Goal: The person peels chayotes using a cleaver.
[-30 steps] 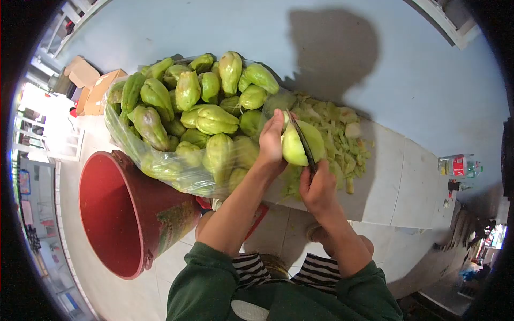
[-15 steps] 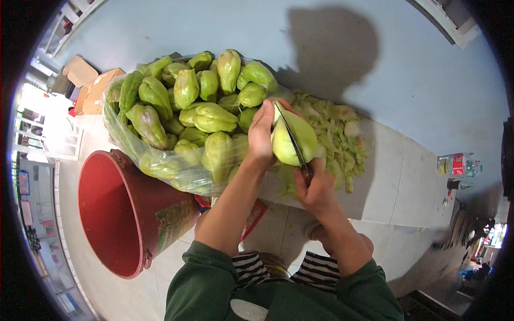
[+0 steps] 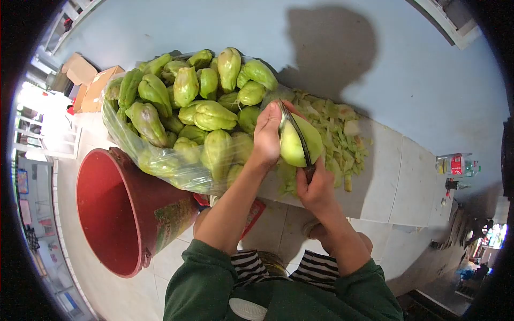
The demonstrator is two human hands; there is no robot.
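Note:
My left hand (image 3: 269, 134) is wrapped round the upper left side of a pale green peeled chayote (image 3: 309, 140). A dark-bladed knife (image 3: 297, 134) lies across the fruit, and my right hand (image 3: 317, 187) grips its handle at the lower end. The blade's tip reaches up beside my left fingers. Behind my hands, green peelings (image 3: 342, 142) are spread on the tiled ledge (image 3: 383, 171). To the left, a clear plastic bag (image 3: 176, 174) holds several unpeeled chayotes (image 3: 214, 116).
A red bucket (image 3: 107, 214) stands tilted at the lower left. Cardboard boxes (image 3: 99, 91) are behind the bag. A plastic bottle (image 3: 459, 165) lies at the right by the blue wall (image 3: 214, 24). My legs are below the ledge.
The knife and chayote have turned in my hands. Both shifted left and then slightly back right, and my left hand moved higher round the fruit.

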